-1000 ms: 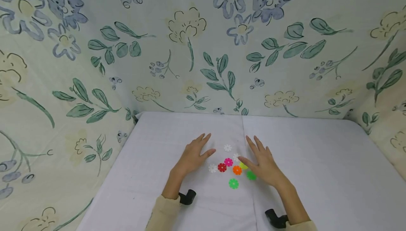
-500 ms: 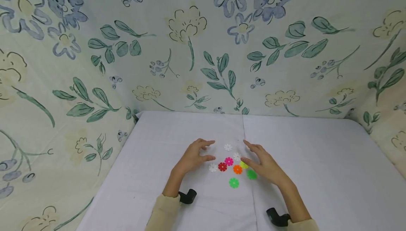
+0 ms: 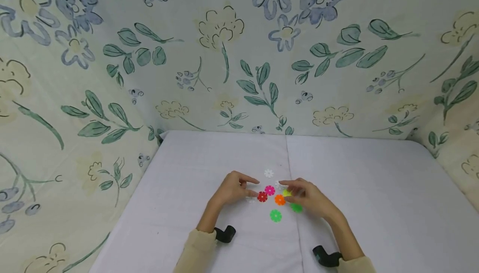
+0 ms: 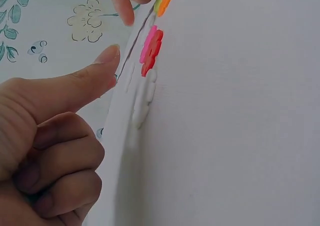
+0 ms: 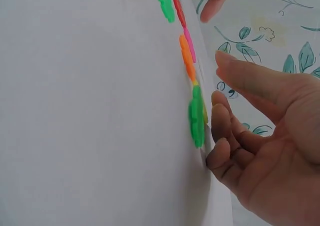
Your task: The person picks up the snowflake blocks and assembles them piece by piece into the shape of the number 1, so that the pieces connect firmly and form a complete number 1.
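Observation:
Several notched, flower-shaped plastic discs lie flat in a loose cluster. My left hand (image 3: 233, 189) hovers at the cluster's left, thumb and index finger extended and apart, other fingers curled, holding nothing. Its thumb tip is near the red disc (image 3: 262, 197), and a white disc (image 3: 250, 200) is partly hidden below it. My right hand (image 3: 310, 200) is at the right side, fingers loosely bent with nothing seen between them. It partly covers the yellow disc (image 3: 286, 192) and a green disc (image 3: 297, 208). The orange disc (image 3: 280, 199) lies just left of its thumb.
A pink disc (image 3: 270, 190) lies beside the red one. Another green disc (image 3: 275, 215) lies nearest the person, and a white disc (image 3: 269, 173) farthest away. The white cloth (image 3: 355, 173) has a crease down its middle. Flower-patterned fabric (image 3: 209, 65) stands behind.
Both hands have come lower and closer to the discs. Their spread fingers have drawn in, and the left thumb has reached the red disc's edge. The discs have stayed in place.

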Tool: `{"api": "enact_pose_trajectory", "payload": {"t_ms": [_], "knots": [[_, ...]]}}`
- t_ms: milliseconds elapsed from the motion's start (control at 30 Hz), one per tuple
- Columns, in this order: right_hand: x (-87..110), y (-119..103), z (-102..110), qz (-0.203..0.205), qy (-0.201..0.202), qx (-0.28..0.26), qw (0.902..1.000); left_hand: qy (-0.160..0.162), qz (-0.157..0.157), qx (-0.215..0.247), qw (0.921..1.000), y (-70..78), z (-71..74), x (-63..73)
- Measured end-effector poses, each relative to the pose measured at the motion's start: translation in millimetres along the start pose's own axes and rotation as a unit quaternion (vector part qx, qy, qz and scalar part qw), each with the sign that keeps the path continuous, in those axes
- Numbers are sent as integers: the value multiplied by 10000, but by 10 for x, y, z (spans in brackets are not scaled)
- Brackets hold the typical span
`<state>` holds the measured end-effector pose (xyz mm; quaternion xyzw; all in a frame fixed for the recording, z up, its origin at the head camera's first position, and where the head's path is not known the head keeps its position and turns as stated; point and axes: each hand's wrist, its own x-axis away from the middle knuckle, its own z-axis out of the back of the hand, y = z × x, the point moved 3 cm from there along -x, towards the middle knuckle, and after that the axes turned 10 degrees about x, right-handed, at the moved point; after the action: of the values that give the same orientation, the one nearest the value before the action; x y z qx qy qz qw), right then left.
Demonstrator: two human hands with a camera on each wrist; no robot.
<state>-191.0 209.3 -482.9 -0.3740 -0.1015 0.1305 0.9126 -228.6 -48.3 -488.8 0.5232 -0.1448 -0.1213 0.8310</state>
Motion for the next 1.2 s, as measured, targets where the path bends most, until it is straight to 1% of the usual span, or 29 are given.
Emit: {"api": "enact_pose_trajectory", "payload": {"t_ms": [67, 133, 367, 533, 800, 933, 1033, 1200], "knots": [[-4, 5, -14, 124, -15, -32, 9999, -36, -33, 13, 10000, -9, -20, -11], [-10, 12, -29, 162, -4, -14, 9999, -70, -50, 29, 10000, -18, -41, -18], [-34, 49, -105, -124, -48, 67, 9999, -61, 120, -56, 9999, -43, -110, -21], [-39, 49, -133, -196, -71, 92, 9997, -76, 168, -144, 9997, -21, -153, -34], [-49, 37, -163, -267, -50, 124, 9996, -150, 125, -88, 9998, 10, -192, -40], [-58, 40, -164, -217, -20, 133, 9997, -237, 73, -82, 9997, 24, -197, -39], [-65, 43, -161, -151, -27, 161, 9998, -270, 58, -149, 9995, 30, -215, -37], [-76, 32, -166, -237, 8, 190, 9995, -258, -31, -291, 9992, 41, -258, -42]]}}
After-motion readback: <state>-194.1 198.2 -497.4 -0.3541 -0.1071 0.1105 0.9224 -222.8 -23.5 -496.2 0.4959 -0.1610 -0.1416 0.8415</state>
